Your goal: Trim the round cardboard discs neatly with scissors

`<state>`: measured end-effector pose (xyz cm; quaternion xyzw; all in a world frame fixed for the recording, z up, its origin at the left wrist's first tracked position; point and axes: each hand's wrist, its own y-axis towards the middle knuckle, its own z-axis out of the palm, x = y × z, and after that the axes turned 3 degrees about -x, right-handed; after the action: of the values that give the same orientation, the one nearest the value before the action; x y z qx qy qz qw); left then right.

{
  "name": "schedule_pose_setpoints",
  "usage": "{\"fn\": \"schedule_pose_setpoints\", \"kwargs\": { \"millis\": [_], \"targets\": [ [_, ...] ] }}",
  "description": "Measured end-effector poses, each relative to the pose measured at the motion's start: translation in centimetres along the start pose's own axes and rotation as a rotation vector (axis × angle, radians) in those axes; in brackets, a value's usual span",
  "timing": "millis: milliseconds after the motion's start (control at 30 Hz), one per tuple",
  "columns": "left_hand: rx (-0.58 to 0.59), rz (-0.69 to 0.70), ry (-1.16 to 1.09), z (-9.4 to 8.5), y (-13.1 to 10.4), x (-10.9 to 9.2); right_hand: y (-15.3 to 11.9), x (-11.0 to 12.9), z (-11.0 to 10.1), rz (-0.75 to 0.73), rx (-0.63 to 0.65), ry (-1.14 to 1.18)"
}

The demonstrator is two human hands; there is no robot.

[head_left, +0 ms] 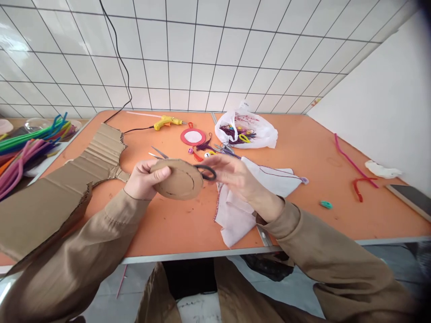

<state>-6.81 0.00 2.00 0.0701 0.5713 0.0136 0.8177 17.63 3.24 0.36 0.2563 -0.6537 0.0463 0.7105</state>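
Observation:
My left hand (143,179) grips a round brown cardboard disc (180,181) by its left edge, thumb on top. A dark curved line runs across the disc's face near its right side. At the disc's right edge, my right hand (232,175) is closed on the black handle of a pair of scissors (206,172). Their blades pass behind the disc, and the parted tips come out past its far left edge. Below the right hand lies a white cloth (235,215) with dark red stitched edges. The disc hides the middle of the scissors.
A torn cardboard sheet (50,199) covers the table's left side. At the back lie a yellow glue gun (168,122), a red-rimmed disc (193,137) and a white plastic bag (262,132) of threads. Pipe cleaners (27,157), a teal clip (326,204) and a phone (412,199) lie at the sides.

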Motion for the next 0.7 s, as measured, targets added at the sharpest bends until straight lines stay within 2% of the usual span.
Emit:
{"fn": "schedule_pose_setpoints", "kwargs": {
  "millis": [33, 67, 100, 133, 167, 233, 333, 433, 567, 700],
  "targets": [
    [-0.088, -0.008, -0.034, 0.1, 0.1, 0.1, -0.3, 0.2, 0.2, -0.12, -0.165, -0.065],
    [-0.149, -0.02, -0.06, 0.2, 0.1, 0.2, -0.6, 0.5, 0.5, -0.221, -0.271, -0.09],
    [-0.19, -0.036, -0.075, 0.4, 0.2, 0.3, -1.0, 0.9, 0.8, -0.308, -0.316, -0.121],
    [-0.213, -0.059, -0.083, 0.6, 0.3, 0.4, -1.3, 1.2, 1.1, -0.386, -0.31, -0.159],
    [-0.224, -0.083, -0.091, 0.7, 0.3, 0.6, -1.6, 1.4, 1.4, -0.519, -0.238, -0.29],
    [-0.233, -0.137, -0.109, 1.0, 0.4, 1.1, -1.9, 1.6, 1.9, -0.679, -0.126, -0.528],
    [-0.276, -0.207, -0.133, 1.1, 0.3, 2.0, -1.7, 0.9, 2.2, -0.857, -0.092, -0.819],
    [-0.334, -0.255, -0.155, 1.3, 0.2, 2.8, -1.1, 0.1, 2.0, -0.906, -0.116, -0.925],
    [-0.331, -0.256, -0.16, 1.7, -0.3, 3.2, -0.6, -0.4, 1.6, -0.853, -0.131, -0.947],
    [-0.294, -0.211, -0.147, 2.1, -0.7, 2.8, -0.4, -0.7, 1.2, -0.784, -0.018, -0.975]
  ]
}}
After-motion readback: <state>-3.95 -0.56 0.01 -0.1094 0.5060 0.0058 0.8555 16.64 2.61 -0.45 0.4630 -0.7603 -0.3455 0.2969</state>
